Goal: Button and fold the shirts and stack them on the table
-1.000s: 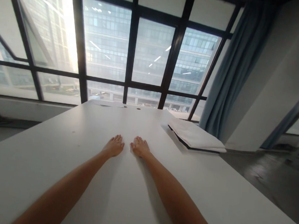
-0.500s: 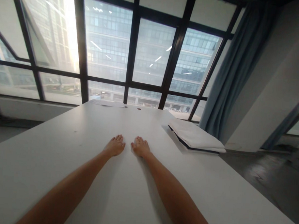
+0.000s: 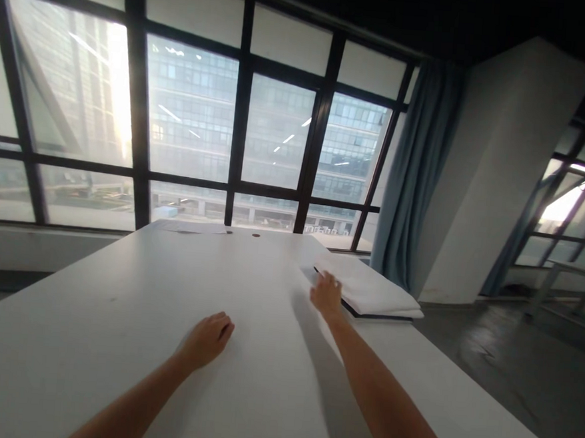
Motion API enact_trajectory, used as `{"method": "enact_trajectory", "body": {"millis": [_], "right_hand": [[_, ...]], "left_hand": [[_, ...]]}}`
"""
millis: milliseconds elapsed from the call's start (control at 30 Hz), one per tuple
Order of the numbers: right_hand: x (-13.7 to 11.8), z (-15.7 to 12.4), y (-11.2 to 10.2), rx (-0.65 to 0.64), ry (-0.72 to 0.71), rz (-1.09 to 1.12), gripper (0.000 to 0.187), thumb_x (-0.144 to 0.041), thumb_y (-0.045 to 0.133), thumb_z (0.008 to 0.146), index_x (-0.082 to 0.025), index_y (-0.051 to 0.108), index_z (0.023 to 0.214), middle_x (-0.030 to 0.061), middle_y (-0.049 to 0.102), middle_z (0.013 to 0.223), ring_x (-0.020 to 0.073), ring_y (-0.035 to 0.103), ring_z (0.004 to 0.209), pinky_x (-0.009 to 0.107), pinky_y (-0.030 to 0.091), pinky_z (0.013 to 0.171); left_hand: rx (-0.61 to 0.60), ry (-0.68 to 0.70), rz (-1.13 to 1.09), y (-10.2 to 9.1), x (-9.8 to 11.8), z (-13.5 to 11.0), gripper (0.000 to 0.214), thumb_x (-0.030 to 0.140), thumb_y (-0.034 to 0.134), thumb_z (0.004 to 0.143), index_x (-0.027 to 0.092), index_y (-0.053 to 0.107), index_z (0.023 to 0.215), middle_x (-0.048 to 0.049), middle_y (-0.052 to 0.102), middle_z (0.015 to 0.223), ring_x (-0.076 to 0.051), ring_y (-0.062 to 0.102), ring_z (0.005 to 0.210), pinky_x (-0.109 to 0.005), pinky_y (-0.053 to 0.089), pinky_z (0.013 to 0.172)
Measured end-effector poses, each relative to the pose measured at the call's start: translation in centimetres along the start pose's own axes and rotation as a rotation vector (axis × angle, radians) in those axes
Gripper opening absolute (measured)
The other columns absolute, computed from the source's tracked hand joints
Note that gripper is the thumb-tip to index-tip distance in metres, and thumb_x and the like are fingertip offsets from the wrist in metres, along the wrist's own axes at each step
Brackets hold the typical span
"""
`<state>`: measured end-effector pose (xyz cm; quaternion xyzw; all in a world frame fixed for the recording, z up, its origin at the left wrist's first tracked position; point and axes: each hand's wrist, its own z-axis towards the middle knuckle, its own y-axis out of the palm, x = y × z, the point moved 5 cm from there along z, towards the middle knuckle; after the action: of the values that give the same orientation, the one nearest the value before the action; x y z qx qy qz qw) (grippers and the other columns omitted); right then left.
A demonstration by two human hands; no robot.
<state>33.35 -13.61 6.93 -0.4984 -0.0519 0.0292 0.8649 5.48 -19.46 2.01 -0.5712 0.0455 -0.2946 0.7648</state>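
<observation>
My right hand point(image 3: 325, 293) reaches out to the near left edge of a folded white cloth stack with a dark underside point(image 3: 372, 292), which lies at the right side of the white table point(image 3: 88, 338). Its fingers touch or hover at the stack's edge; whether they grip it is unclear. My left hand point(image 3: 207, 338) rests on the table in the middle, fingers loosely curled downward, holding nothing.
A sheet of paper point(image 3: 192, 227) and a small dark dot point(image 3: 256, 234) lie at the table's far edge by the large window. A blue curtain point(image 3: 410, 174) and a white pillar stand to the right. Another table point(image 3: 569, 272) shows at far right.
My right hand has moved right and forward to the cloth stack. My left hand has drawn back toward me. The view has tilted up and to the right.
</observation>
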Motion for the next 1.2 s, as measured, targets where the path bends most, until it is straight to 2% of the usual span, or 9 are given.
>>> {"method": "enact_trajectory", "body": {"millis": [133,233,333,467,600,700,900,1100,1200], "right_hand": [[11.7,0.1,-1.7,0.062,0.498,-0.114,0.032,-0.017,0.049,0.087,-0.005,0.064,0.112,0.0257,0.061,0.116,0.0348,0.051,0.113,0.049,0.031,0.094],[14.7,0.4,-3.4,0.061,0.577,-0.045,0.029,-0.020,0.043,0.092,-0.006,0.068,0.097,0.0237,0.066,0.100,0.0324,0.058,0.102,0.046,0.034,0.089],[12.8,1.6,-6.7,0.218,0.578,0.046,0.042,-0.024,0.027,0.099,-0.005,0.064,0.103,0.0233,0.065,0.102,0.0269,0.060,0.094,0.038,0.039,0.081],[3.8,1.9,-9.0,0.368,0.393,0.286,0.045,-0.031,0.024,0.101,-0.010,0.063,0.096,0.0138,0.067,0.092,0.0186,0.059,0.086,0.028,0.040,0.075],[-8.5,-1.3,-5.0,-0.065,-0.136,0.789,0.042,-0.044,0.041,0.095,-0.014,0.067,0.079,0.0036,0.066,0.072,0.0143,0.056,0.067,0.023,0.041,0.061],[-13.0,-5.0,-1.5,-0.408,-0.300,0.991,0.035,-0.047,0.058,0.084,-0.015,0.068,0.072,0.0006,0.064,0.064,0.0128,0.053,0.060,0.022,0.039,0.055],[-6.9,-5.5,-0.7,-0.158,0.123,0.852,0.037,-0.039,0.047,0.091,-0.015,0.069,0.073,0.0059,0.070,0.072,0.0160,0.062,0.067,0.025,0.045,0.064],[-1.6,-5.6,-0.6,-0.041,0.302,0.738,0.045,-0.043,0.034,0.096,-0.017,0.060,0.122,0.0096,0.068,0.114,0.0195,0.063,0.104,0.030,0.046,0.091],[-0.6,-5.4,0.7,-0.072,0.295,0.854,0.060,-0.045,0.015,0.099,-0.012,0.053,0.131,0.0131,0.065,0.120,0.0190,0.063,0.108,0.030,0.046,0.094]], "left_hand": [[-0.019,-0.006,-0.009,-0.1,0.3,0.1,0.035,0.030,0.030,0.096,0.020,0.058,0.077,-0.0068,0.062,0.085,-0.019,0.059,0.084,-0.030,0.042,0.078],[-0.025,-0.012,-0.002,-0.1,0.4,0.0,0.035,0.030,0.030,0.095,0.019,0.058,0.078,-0.0080,0.063,0.087,-0.020,0.060,0.085,-0.031,0.042,0.080],[-0.022,-0.019,-0.035,0.0,0.2,0.0,0.035,0.032,0.031,0.095,0.020,0.059,0.077,-0.0080,0.064,0.086,-0.020,0.060,0.086,-0.032,0.043,0.083],[0.061,-0.118,-0.350,0.1,-1.0,0.6,0.041,0.043,0.029,0.095,0.018,0.061,0.091,-0.0094,0.067,0.092,-0.020,0.062,0.085,-0.034,0.046,0.082],[0.188,-0.393,-0.907,0.5,-3.5,1.3,0.065,0.059,0.014,0.095,0.016,0.046,0.132,-0.0156,0.063,0.122,-0.020,0.068,0.087,-0.033,0.052,0.074],[0.239,-0.431,-1.088,0.5,-4.6,1.3,0.074,0.069,0.023,0.090,0.015,0.049,0.132,-0.0154,0.064,0.122,-0.023,0.068,0.092,-0.033,0.055,0.072],[0.254,-0.441,-0.999,-0.4,-4.4,1.5,0.043,0.034,0.066,0.072,0.014,0.062,0.110,-0.0088,0.071,0.104,-0.023,0.066,0.089,-0.032,0.054,0.075],[0.677,-0.322,-0.669,-7.5,-2.7,2.4,0.025,0.024,0.057,0.072,0.015,0.065,0.093,-0.0070,0.069,0.096,-0.025,0.063,0.094,-0.037,0.050,0.087],[0.246,-0.062,-0.681,-9.1,0.5,2.4,0.016,0.025,0.063,0.069,0.017,0.068,0.081,-0.0051,0.071,0.087,-0.026,0.065,0.091,-0.037,0.051,0.085]]}}
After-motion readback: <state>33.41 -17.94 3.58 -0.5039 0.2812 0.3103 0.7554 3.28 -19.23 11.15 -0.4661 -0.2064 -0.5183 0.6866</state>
